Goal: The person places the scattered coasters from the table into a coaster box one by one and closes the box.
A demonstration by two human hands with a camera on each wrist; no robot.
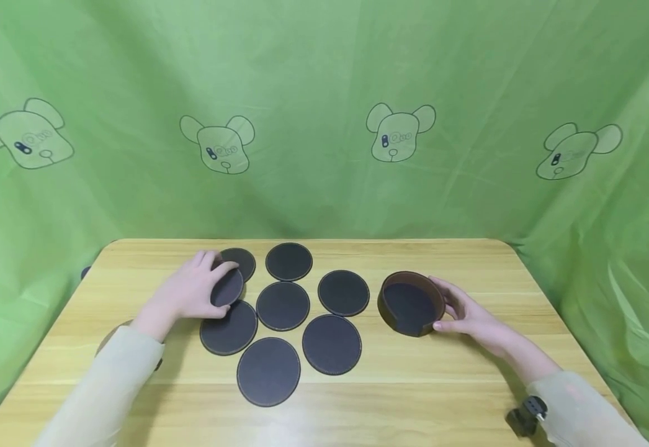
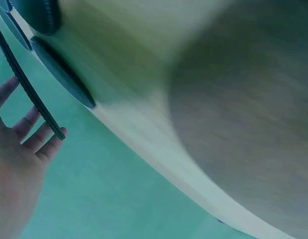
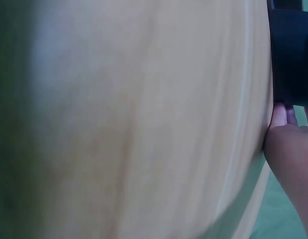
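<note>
In the head view my left hand (image 1: pixel 193 288) pinches a dark round coaster (image 1: pixel 228 285) by its edges, above two others at the left of the group. The left wrist view shows that held coaster (image 2: pixel 29 87) edge-on, raised off the table, with the fingers of my left hand (image 2: pixel 24 144) along it. My right hand (image 1: pixel 472 320) holds the right side of a round brown holder (image 1: pixel 387 313), thumb near its front notch; a dark disc surface shows inside. In the right wrist view the holder (image 3: pixel 293 59) stands at my right hand (image 3: pixel 293 149).
Several dark coasters lie flat between my hands, among them one at the back (image 1: pixel 289 261) and one at the front (image 1: pixel 268 372). A brown round thing (image 1: pixel 109 338) is partly under my left forearm. A green curtain (image 1: pixel 324 205) hangs behind the wooden table (image 1: pixel 414 397).
</note>
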